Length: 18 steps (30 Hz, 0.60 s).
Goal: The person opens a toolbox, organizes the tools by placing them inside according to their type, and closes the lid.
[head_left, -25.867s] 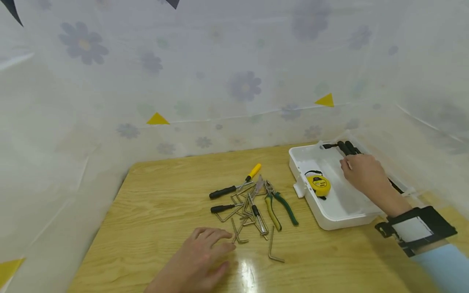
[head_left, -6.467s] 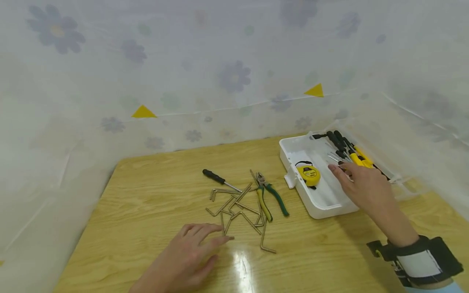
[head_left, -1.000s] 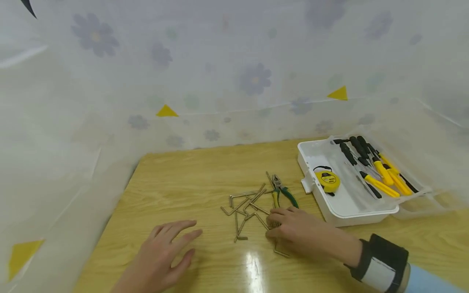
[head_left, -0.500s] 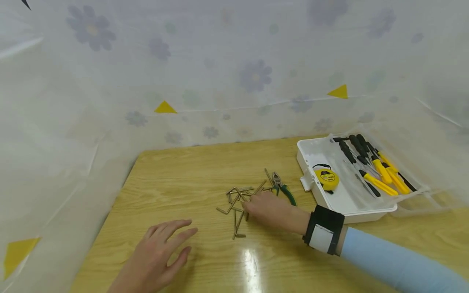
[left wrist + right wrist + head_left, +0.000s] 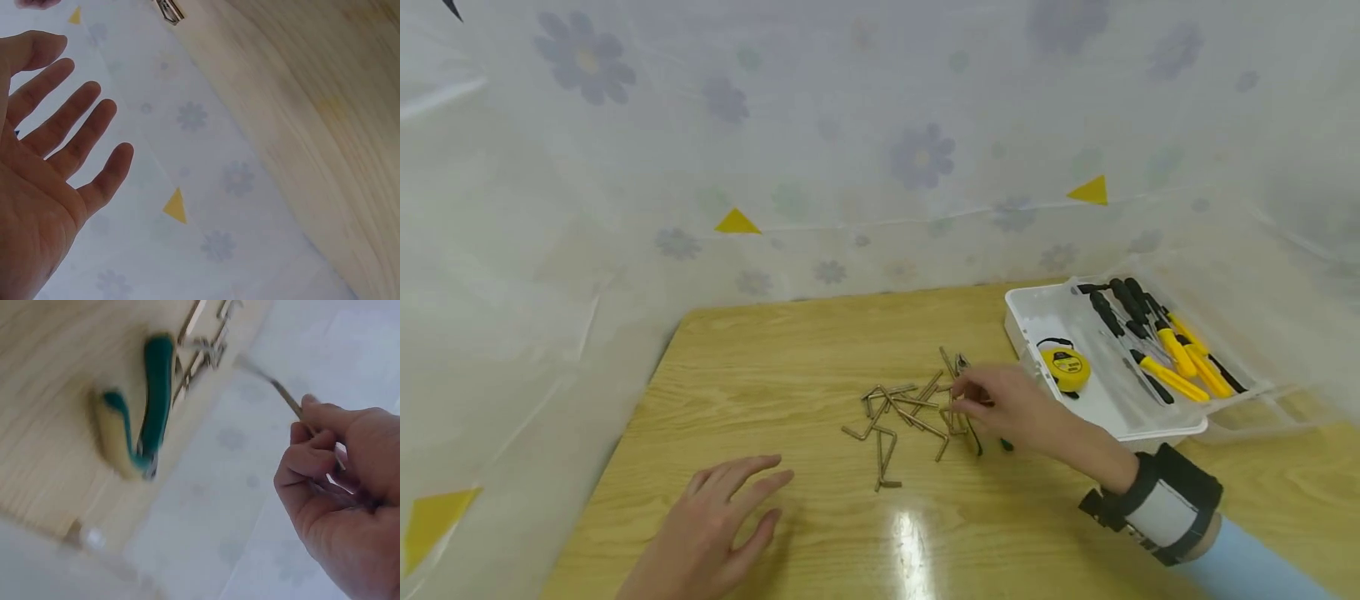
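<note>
Fingers curled, my right hand [image 5: 1018, 412] pinches a bent, brass-coloured metal rod [image 5: 287, 399]; my left hand [image 5: 707, 525] spreads loosely over the wooden bench [image 5: 775, 358]. Similar bent rods [image 5: 917, 402] heap at that hand's two o'clock; a white plastic box [image 5: 1093, 400] stands at my right hand's two o'clock.

Passage is afforded over bare worktop [image 5: 775, 367] beyond and left of the crossed L-shaped keys [image 5: 917, 402], by which the centre is obstructed. Low rightward travel is blocked by the pliers [image 5: 158, 394] and the white box [image 5: 1101, 404]; inside, bare floor is left between tape measure [image 5: 1066, 369] and tools [image 5: 1176, 348].
</note>
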### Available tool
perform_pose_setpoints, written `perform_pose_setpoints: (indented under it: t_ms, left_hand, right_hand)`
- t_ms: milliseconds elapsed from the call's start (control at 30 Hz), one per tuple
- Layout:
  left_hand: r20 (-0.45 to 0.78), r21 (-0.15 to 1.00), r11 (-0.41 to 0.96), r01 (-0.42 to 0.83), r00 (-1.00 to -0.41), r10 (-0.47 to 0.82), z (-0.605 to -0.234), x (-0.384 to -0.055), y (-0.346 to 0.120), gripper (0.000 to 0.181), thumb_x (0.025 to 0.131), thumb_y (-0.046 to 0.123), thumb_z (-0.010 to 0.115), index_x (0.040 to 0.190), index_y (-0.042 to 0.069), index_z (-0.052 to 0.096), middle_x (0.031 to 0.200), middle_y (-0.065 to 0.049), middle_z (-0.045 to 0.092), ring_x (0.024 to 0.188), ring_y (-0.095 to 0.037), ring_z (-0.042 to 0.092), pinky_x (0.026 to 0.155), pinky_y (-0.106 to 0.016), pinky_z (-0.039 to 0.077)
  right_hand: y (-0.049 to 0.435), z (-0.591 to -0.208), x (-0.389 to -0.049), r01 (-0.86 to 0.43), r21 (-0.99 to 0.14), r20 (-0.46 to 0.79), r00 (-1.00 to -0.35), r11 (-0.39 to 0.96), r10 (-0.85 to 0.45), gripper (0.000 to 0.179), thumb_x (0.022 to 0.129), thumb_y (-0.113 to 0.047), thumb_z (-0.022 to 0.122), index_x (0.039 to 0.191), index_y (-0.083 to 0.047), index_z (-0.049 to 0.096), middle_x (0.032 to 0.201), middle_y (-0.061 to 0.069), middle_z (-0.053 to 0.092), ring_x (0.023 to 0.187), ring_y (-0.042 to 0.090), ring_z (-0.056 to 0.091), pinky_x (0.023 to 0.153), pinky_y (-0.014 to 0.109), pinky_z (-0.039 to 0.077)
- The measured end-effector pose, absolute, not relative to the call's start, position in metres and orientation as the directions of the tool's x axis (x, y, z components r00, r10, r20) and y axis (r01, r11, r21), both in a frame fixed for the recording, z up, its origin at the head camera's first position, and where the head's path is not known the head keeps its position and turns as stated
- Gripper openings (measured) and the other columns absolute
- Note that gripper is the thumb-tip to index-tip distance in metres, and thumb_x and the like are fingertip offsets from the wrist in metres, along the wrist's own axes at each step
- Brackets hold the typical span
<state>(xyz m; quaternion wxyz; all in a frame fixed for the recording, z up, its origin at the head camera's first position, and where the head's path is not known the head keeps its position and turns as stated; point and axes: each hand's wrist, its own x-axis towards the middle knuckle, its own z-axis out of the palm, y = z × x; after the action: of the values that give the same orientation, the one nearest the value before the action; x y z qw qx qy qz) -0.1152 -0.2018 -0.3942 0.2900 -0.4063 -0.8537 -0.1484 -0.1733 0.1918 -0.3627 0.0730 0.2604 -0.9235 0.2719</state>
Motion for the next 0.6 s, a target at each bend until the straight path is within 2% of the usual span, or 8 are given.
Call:
perform_pose_setpoints:
  t_ms: [67,167,300,433,533,600]
  left_hand:
    - [0.625,0.014,0.621,0.784,-0.491,0.606,-0.397,-0.116,-0.201,0.047,0.109,0.042,0.034,0.12,0.02,0.073,0.12,-0.001,0.072,0.097,-0.02,0.071,0.073,-0.047,0.056]
    - [0.626,0.014,0.614,0.789,-0.486,0.61,-0.398,-0.117,-0.201,0.046,0.109,0.042,0.034,0.121,0.02,0.072,0.121,-0.001,0.071,0.098,-0.02,0.07,0.073,-0.047,0.056]
    - [0.613,0.018,0.602,0.798,-0.485,0.625,-0.4,-0.119,-0.199,0.046,0.109,0.042,0.033,0.124,0.02,0.071,0.123,0.0,0.071,0.1,-0.019,0.07,0.074,-0.047,0.056]
    - [0.584,0.018,0.574,0.819,-0.475,0.658,-0.403,-0.121,-0.193,0.045,0.109,0.042,0.033,0.126,0.02,0.07,0.126,-0.001,0.07,0.105,-0.02,0.069,0.077,-0.047,0.056]
    - [0.538,0.031,0.544,0.838,-0.473,0.698,-0.405,-0.122,-0.184,0.035,0.107,0.037,0.046,0.127,0.02,0.069,0.13,0.0,0.068,0.111,-0.018,0.067,0.083,-0.045,0.055]
    - [0.504,0.034,0.519,0.854,-0.464,0.729,-0.405,-0.123,-0.174,0.03,0.102,0.033,0.059,0.128,0.021,0.068,0.132,0.001,0.067,0.114,-0.017,0.066,0.087,-0.044,0.055]
  right_hand:
    - [0.209,-0.355,-0.167,-0.445,-0.484,0.285,-0.894,0.754,-0.345,0.01,0.093,-0.018,0.076,0.084,-0.016,0.071,0.069,-0.009,0.064,0.06,-0.003,0.05,0.055,0.02,0.044]
    - [0.236,-0.342,-0.16,-0.34,-0.528,0.302,-0.932,0.778,-0.202,0.012,0.093,-0.021,0.075,0.084,-0.014,0.073,0.066,-0.006,0.065,0.054,0.0,0.051,0.052,0.021,0.045]
    - [0.276,-0.325,-0.149,-0.17,-0.649,0.244,-0.97,0.741,-0.009,0.016,0.097,-0.02,0.071,0.101,-0.006,0.076,0.079,-0.002,0.077,0.064,-0.002,0.068,0.058,0.019,0.054]
    - [0.32,-0.315,-0.136,-0.055,-0.716,0.246,-0.953,0.696,0.178,0.024,0.098,-0.02,0.069,0.111,-0.001,0.074,0.084,-0.024,0.076,0.075,-0.012,0.069,0.064,0.011,0.053]
    - [0.351,-0.314,-0.127,0.002,-0.707,0.306,-0.901,0.707,0.309,0.027,0.1,-0.019,0.067,0.115,0.004,0.071,0.079,-0.042,0.063,0.073,-0.021,0.063,0.063,0.005,0.049]
    - [0.375,-0.32,-0.123,0.064,-0.704,0.309,-0.869,0.707,0.387,0.032,0.103,-0.018,0.06,0.122,0.008,0.066,0.079,-0.047,0.054,0.071,-0.026,0.056,0.065,0.001,0.046]
